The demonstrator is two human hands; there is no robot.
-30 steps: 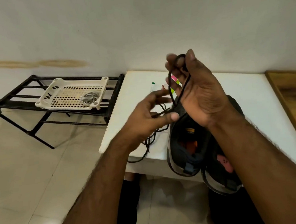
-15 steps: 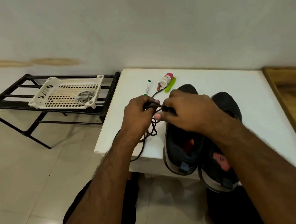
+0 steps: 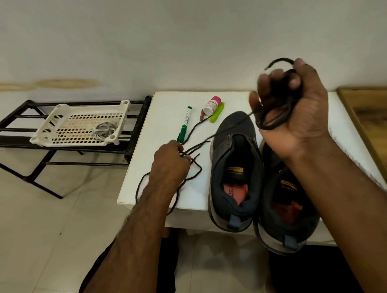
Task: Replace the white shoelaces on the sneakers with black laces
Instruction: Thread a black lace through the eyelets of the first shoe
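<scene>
head | black lace bunched in raised right hand | strand pinched by left hand on desk | sneakers unlaced

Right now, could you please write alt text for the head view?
A person's raised right hand grips a bunched black lace while the left hand pinches its strands on a white table, beside two dark laceless sneakers.

Right hand raised, left hand low
</scene>
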